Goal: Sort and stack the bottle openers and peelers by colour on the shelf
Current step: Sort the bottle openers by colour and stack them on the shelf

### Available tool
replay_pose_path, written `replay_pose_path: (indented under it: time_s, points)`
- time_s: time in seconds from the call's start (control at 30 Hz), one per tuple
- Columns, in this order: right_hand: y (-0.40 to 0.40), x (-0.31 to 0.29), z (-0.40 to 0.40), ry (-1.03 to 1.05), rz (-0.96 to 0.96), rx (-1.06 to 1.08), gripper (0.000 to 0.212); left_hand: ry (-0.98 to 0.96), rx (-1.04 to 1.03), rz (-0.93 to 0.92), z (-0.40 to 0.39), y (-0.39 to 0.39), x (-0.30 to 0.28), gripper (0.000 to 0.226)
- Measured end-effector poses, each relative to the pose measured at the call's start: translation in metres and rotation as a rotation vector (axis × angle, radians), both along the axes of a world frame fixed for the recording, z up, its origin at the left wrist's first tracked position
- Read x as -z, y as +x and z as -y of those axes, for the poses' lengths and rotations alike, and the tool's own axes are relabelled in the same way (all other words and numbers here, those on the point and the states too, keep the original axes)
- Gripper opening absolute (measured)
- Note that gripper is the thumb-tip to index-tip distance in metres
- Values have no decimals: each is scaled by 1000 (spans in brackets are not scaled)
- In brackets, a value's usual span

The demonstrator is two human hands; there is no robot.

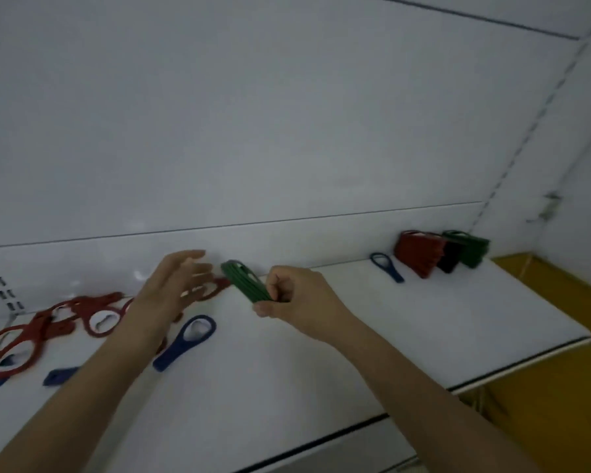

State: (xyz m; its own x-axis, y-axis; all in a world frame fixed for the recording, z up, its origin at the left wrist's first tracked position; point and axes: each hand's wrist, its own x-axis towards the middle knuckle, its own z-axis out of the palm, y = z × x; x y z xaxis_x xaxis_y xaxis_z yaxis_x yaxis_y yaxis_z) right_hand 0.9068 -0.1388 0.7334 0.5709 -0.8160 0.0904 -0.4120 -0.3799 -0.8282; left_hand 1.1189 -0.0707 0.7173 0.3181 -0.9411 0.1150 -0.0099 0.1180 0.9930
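My right hand [296, 298] is shut on a stack of green bottle openers [244, 280], held on edge above the white shelf [355, 343]. Just left of the stack, my left hand [174, 288] hovers open with its fingers spread, partly covering several red openers [82, 319] scattered at the left. A blue opener [186, 341] lies flat below my left hand, and more blue pieces [58, 376] lie at the far left. At the back right stand a red stack [420, 252], a black stack [450, 257] and a green stack [469, 249], with a single blue opener [386, 266] to their left.
The shelf's front edge [492, 375] runs diagonally at the lower right, with a yellow surface [560, 387] beyond and below it. A white back wall [287, 131] rises behind the shelf. Slotted uprights [0, 285] stand at the left.
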Motion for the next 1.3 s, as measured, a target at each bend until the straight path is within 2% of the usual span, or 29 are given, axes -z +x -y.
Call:
replay_pose_path:
  time_s: [0.07,0.17,0.3,0.4,0.53,0.7,0.83,0.97,1.07,1.3]
  points:
    - [-51,-2,14,-33,-50,176,35,24,71,209,11,-35,6,15]
    - [-129,-6,27,-108,-132,423,36,6,211,607,30,-87,23,17]
    - [-218,-18,33,-217,-195,697,37,-81,338,836,56,-151,37,22]
    - [-266,-35,43,-279,-251,820,37,-84,347,985,78,-185,47,32]
    - [-302,-60,74,-331,-380,881,35,-25,216,1084,102,-218,56,57]
    - [-330,-58,105,-315,-581,877,31,100,91,1181,121,-247,56,48]
    - [-356,-41,115,-301,-636,870,28,156,43,1229,138,-263,60,46]
    - [-359,-56,139,-362,-655,889,24,139,29,1252,142,-261,67,45]
    - [-344,-74,168,-383,-722,817,27,105,7,1238,141,-260,67,45]
    - [-306,-76,221,-307,-1034,601,19,70,-14,1265,142,-260,69,57]
